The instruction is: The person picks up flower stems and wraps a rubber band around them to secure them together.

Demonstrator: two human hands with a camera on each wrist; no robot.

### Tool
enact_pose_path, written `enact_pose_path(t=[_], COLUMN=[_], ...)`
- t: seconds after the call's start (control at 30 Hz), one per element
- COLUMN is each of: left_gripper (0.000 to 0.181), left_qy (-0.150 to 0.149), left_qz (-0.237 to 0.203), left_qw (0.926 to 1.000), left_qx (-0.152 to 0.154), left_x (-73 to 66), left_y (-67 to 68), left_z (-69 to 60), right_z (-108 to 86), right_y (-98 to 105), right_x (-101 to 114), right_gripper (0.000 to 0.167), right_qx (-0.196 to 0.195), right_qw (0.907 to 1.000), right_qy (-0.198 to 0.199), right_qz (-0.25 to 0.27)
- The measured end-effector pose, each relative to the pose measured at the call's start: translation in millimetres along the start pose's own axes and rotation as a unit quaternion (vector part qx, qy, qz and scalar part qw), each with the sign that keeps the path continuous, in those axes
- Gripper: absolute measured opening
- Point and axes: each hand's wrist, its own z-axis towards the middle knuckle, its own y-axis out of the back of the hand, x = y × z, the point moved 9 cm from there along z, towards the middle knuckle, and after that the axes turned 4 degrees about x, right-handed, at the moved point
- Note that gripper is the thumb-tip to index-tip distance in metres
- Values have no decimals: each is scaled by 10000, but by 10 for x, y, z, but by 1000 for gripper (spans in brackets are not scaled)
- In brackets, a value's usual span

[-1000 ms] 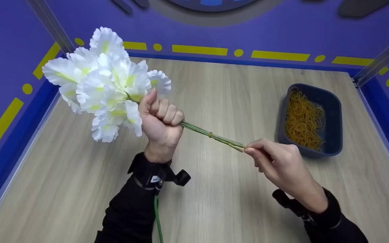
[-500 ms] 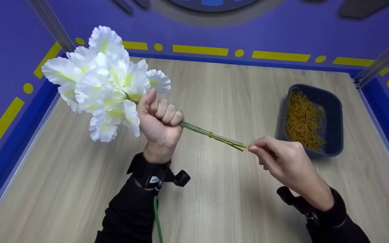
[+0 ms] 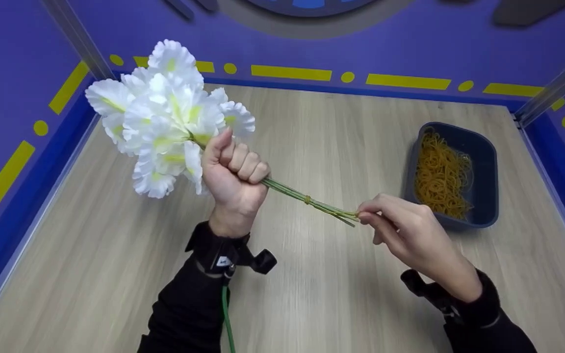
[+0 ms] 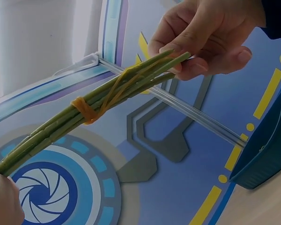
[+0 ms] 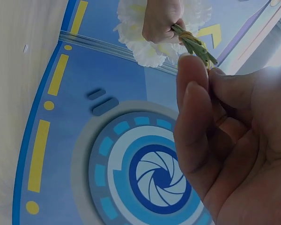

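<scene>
My left hand [image 3: 235, 181] grips a bunch of green stems [image 3: 285, 190] just below the white flowers [image 3: 165, 117]. A yellow rubber band [image 3: 307, 199] is wound round the stems; in the left wrist view the band [image 4: 86, 110] has a loop stretched along them toward the cut ends. At those ends my right hand [image 3: 410, 230] pinches the stretched loop between thumb and index finger. The right wrist view shows the right hand [image 5: 225, 131] close to the stem tips [image 5: 201, 50], its other fingers curled.
A dark blue container [image 3: 483, 196] holding a heap of yellow rubber bands [image 3: 437, 176] stands on the wooden table [image 3: 302, 294] at the right. Blue and purple panels with yellow marks [image 3: 290, 72] border the table. A green cable [image 3: 227, 314] hangs from the left wrist strap.
The right hand drew slightly right off the stem tips, then came back a little left. The flowers have swung to the right and the stem ends have dipped slightly, with the left grip kept.
</scene>
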Motion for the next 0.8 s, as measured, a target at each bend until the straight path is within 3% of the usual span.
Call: enact_pose_path(t=[0.37, 0.6, 0.8], left_gripper=[51, 52, 52], left_qy=[49, 93, 238], left_qz=[2, 50, 85], left_qw=[10000, 9999, 9997], left_qx=[-34, -15, -36], left_x=[14, 30, 92], left_y=[14, 4, 3], left_z=[-4, -3, -23], right_z=[13, 0, 0], right_y=[-141, -150, -132], right_x=[-36, 6, 37], right_gripper=[32, 13, 17], right_qx=[194, 609, 563], right_qw=[9995, 9960, 9947], right_qy=[202, 643, 839], right_qz=[141, 148, 194])
